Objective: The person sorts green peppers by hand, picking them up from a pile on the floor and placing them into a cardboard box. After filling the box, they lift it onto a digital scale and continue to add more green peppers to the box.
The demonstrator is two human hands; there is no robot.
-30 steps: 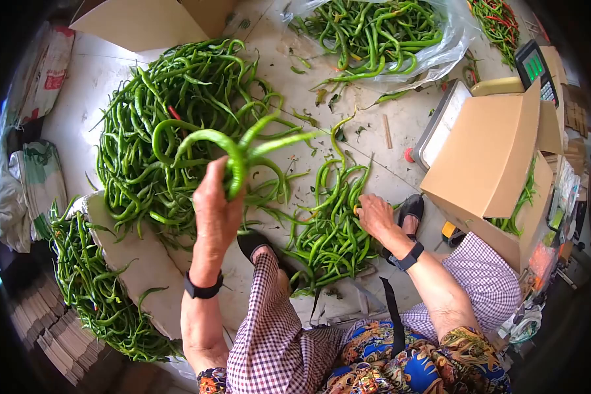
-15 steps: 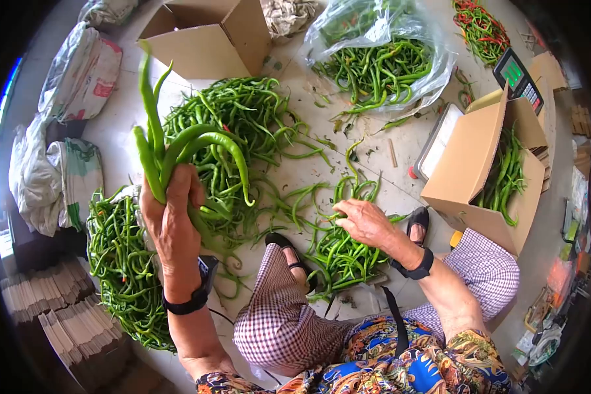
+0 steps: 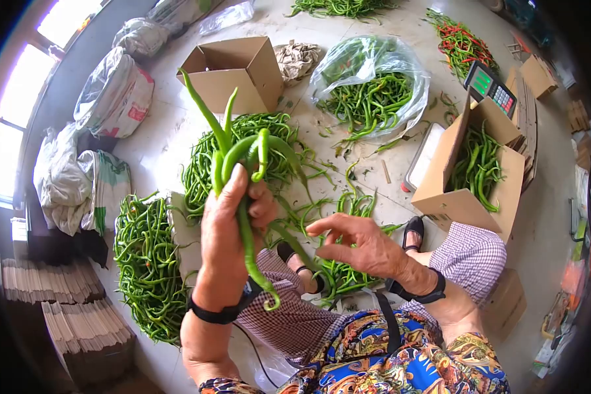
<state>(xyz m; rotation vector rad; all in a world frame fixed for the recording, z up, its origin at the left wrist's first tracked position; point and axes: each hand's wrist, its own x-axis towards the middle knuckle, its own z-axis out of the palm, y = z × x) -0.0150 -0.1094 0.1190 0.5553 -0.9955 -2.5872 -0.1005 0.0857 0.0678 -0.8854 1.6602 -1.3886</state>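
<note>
My left hand is closed around a bunch of long green chili peppers, raised in front of me. Some peppers point up, and others curl over and hang below the fingers. My right hand is open, with its thumb and index finger apart and nothing visible between them. It hovers to the right of the bunch, over a small pile of green peppers on the floor between my feet. Behind the left hand spreads a larger pepper heap, partly hidden by it.
A packed container of peppers stands at left. An open cardboard box sits behind the heap, beside a plastic bag of peppers. At right are a box holding peppers and a scale display. Flattened cardboard is stacked lower left.
My left hand has moved right and turned, still holding the peppers. My right hand has lifted off the small pile and its fingers have spread. The camera view has shifted.
</note>
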